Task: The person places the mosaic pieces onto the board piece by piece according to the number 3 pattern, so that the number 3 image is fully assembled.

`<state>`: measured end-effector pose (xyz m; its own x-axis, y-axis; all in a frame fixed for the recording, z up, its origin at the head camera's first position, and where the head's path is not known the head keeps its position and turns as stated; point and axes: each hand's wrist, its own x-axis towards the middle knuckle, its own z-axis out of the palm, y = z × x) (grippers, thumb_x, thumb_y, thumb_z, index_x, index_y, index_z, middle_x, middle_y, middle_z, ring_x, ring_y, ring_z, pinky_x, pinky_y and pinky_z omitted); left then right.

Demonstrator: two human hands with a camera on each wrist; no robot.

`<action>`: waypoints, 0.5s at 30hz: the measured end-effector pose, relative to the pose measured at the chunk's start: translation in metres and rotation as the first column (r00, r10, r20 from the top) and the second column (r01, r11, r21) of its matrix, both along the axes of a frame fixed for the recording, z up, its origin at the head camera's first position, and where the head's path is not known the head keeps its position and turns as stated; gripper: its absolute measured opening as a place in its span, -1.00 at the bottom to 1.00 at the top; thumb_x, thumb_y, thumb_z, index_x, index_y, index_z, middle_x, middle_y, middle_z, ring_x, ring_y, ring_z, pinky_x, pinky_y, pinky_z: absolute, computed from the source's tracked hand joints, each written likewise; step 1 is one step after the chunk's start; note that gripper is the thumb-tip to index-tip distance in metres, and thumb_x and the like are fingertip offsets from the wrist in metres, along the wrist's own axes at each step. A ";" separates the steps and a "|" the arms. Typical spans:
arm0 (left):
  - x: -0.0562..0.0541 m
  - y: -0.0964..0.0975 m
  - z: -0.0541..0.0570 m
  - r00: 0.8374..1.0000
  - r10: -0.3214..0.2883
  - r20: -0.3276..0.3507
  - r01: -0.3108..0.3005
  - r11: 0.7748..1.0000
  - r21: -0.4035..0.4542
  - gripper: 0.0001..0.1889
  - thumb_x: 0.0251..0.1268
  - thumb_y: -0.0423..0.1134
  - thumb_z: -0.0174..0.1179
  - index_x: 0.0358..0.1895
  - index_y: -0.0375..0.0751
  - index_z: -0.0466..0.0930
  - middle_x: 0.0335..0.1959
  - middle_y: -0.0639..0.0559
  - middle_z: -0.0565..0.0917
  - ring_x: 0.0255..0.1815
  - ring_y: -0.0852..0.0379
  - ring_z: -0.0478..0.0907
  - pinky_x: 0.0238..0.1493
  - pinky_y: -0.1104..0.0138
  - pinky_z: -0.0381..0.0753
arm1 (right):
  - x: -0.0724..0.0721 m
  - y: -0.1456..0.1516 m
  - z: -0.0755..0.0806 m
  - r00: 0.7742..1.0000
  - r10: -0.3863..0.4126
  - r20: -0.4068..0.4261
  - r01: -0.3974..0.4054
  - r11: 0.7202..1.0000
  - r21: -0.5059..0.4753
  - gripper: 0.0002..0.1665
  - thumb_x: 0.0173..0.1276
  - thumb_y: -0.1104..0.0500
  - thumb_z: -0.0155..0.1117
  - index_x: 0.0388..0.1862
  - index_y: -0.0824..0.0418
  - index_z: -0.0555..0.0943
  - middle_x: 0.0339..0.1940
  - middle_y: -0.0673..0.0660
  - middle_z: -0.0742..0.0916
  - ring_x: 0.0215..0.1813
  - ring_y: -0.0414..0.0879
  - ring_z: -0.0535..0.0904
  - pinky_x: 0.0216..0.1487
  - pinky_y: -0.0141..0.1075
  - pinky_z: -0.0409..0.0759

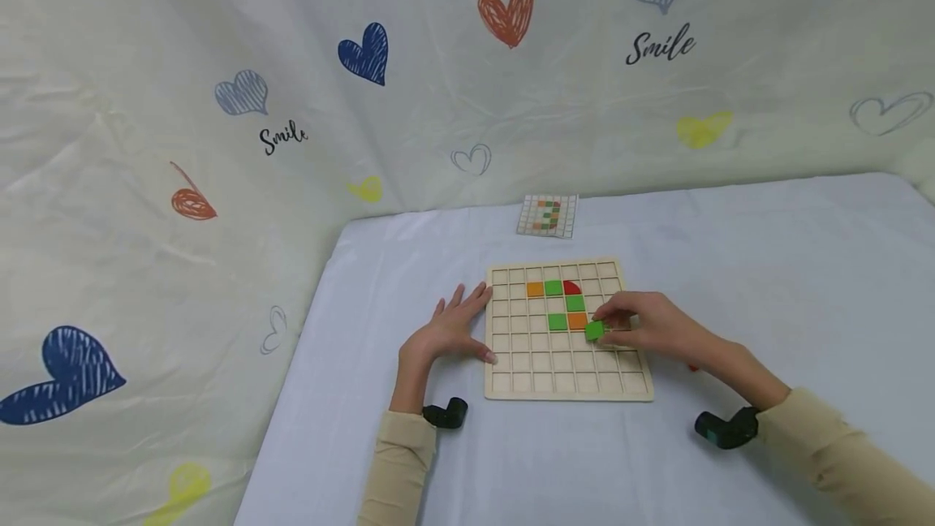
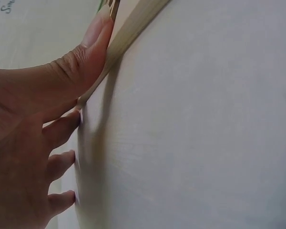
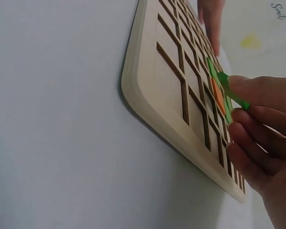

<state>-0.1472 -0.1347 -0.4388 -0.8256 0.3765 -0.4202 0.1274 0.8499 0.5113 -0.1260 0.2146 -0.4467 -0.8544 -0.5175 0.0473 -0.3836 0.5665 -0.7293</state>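
A wooden grid board (image 1: 570,397) lies on the white cloth. Along its upper row sit an orange square (image 1: 536,290), a green square (image 1: 553,288) and a red rounded piece (image 1: 572,288). Below them are a green square (image 1: 575,303), then another green square (image 1: 557,321) beside an orange one (image 1: 577,321). My right hand (image 1: 650,323) pinches a green square tile (image 3: 232,91) between thumb and fingers, tilted over the board just right of that lower orange square. With fingers spread, my left hand (image 1: 449,331) touches the board's left edge, its thumb (image 2: 88,52) at the rim.
A pattern card (image 1: 547,216) with a similar coloured design lies behind the board. Something small and red (image 1: 693,368) shows partly from under my right forearm. Behind the table hangs a white curtain (image 1: 424,120) printed with hearts.
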 end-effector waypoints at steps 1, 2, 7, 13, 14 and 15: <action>0.000 0.000 0.000 1.000 -0.001 -0.001 0.001 1.000 -0.001 0.25 0.00 0.00 0.62 0.70 0.07 -0.09 0.73 0.19 -0.14 0.74 -0.02 -0.41 0.68 -0.07 -0.42 | 0.000 -0.002 0.000 1.000 0.001 0.003 -0.001 1.000 0.003 -0.67 0.17 0.17 0.61 -0.09 0.19 0.75 -0.29 -0.10 0.74 -0.27 -0.29 0.54 -0.24 -0.43 0.60; 0.000 0.000 0.000 1.000 -0.003 0.000 0.003 1.000 0.001 0.25 0.00 -0.01 0.62 0.70 0.07 -0.09 0.73 0.19 -0.14 0.74 -0.02 -0.41 0.68 -0.07 -0.42 | 0.000 -0.004 0.000 1.000 0.004 0.003 -0.004 1.000 0.003 -0.67 0.17 0.17 0.61 -0.09 0.19 0.75 -0.28 -0.09 0.74 -0.27 -0.28 0.54 -0.24 -0.43 0.59; 0.000 0.000 0.001 1.000 -0.010 0.003 0.010 1.000 0.011 0.24 0.02 -0.04 0.61 0.70 0.03 -0.09 0.73 0.16 -0.14 0.74 -0.05 -0.42 0.68 -0.09 -0.42 | -0.001 -0.012 -0.004 1.000 0.019 -0.018 -0.019 1.000 0.004 -0.67 0.17 0.17 0.61 -0.09 0.22 0.75 -0.21 -0.03 0.78 -0.23 -0.18 0.61 -0.20 -0.38 0.65; 0.001 -0.001 0.003 1.000 -0.011 0.014 0.011 1.000 0.019 0.23 0.03 -0.07 0.61 0.70 0.03 -0.09 0.73 0.15 -0.15 0.74 -0.07 -0.43 0.69 -0.07 -0.40 | -0.002 -0.017 -0.009 0.998 0.033 -0.045 -0.033 0.999 0.000 -0.67 0.14 0.16 0.64 -0.12 0.20 0.76 -0.20 -0.04 0.78 -0.19 -0.16 0.65 -0.15 -0.35 0.68; 0.001 -0.001 0.003 1.000 -0.013 0.015 0.013 1.000 0.019 0.23 0.04 -0.07 0.60 0.70 0.03 -0.09 0.73 0.15 -0.15 0.74 -0.07 -0.43 0.69 -0.07 -0.39 | -0.002 -0.017 -0.009 0.998 0.039 -0.044 -0.039 0.999 -0.001 -0.66 0.15 0.15 0.64 -0.12 0.20 0.76 -0.20 -0.04 0.77 -0.19 -0.15 0.64 -0.15 -0.35 0.67; 0.001 -0.001 0.003 1.000 -0.014 0.016 0.014 1.000 0.020 0.23 0.04 -0.07 0.60 0.70 0.02 -0.09 0.73 0.14 -0.16 0.74 -0.07 -0.43 0.69 -0.06 -0.39 | -0.002 -0.018 -0.009 0.998 0.044 -0.043 -0.044 0.999 0.000 -0.67 0.14 0.16 0.64 -0.12 0.19 0.76 -0.20 -0.04 0.78 -0.19 -0.15 0.64 -0.15 -0.35 0.66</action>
<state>-0.1463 -0.1354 -0.4360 -0.8133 0.3964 -0.4259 0.1306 0.8377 0.5303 -0.1276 0.1969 -0.4556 -0.8281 -0.5542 0.0842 -0.4391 0.5479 -0.7121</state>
